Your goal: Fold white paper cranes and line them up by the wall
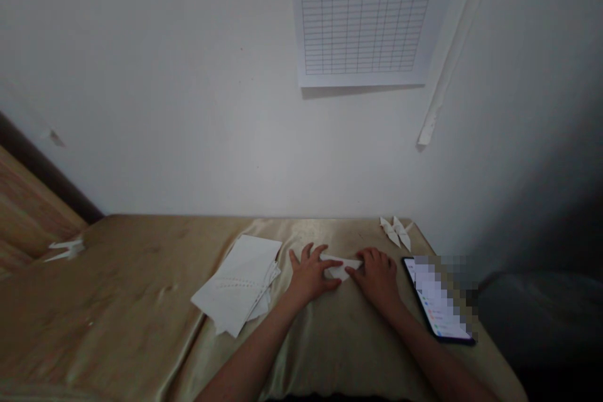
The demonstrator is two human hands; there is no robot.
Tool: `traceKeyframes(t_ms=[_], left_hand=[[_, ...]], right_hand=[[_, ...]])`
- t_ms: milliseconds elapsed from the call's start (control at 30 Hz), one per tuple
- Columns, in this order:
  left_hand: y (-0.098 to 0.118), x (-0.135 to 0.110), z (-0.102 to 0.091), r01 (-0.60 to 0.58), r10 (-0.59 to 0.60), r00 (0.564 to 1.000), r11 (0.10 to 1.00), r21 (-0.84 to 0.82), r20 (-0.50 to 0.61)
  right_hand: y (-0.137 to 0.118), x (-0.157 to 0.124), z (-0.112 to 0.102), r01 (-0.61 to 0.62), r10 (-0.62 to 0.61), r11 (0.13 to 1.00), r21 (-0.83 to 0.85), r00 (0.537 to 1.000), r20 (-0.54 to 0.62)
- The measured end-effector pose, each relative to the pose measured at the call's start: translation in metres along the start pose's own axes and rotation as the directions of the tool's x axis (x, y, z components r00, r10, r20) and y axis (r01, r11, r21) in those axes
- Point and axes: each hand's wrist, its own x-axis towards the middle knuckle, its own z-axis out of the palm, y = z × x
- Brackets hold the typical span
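Note:
A small folded piece of white paper lies on the gold satin-covered table between my hands. My left hand rests flat on its left part, fingers spread and thumb pressing its lower edge. Over the paper's right end my right hand has its fingers curled down, pressing on the fold. Part of the paper is hidden under both hands.
A stack of white sheets lies left of my hands. A phone with a lit screen lies to the right. Folded paper cranes sit at the table's back right; another paper figure rests far left. A printed table sheet hangs on the wall.

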Motion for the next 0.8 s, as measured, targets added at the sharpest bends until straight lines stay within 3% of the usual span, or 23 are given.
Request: traceKeyframes(t_ms=[267, 567, 800], left_hand=[[0.0, 0.001, 0.001, 0.002, -0.002, 1.0, 1.0, -0.011, 0.005], [0.004, 0.001, -0.004, 0.017, -0.017, 0.999, 1.0, 0.012, 0.028], [0.004, 0.0, 0.0, 0.009, -0.009, 1.0, 1.0, -0.016, -0.01]], right_hand=[[0.001, 0.004, 0.0, 0.004, -0.004, 1.0, -0.011, 1.0, 0.0], [0.012, 0.017, -0.003, -0.012, 0.013, 0.989, -0.146, 1.0, 0.002], [0.009, 0.011, -0.004, 0.022, -0.025, 0.987, -0.161, 1.0, -0.014]])
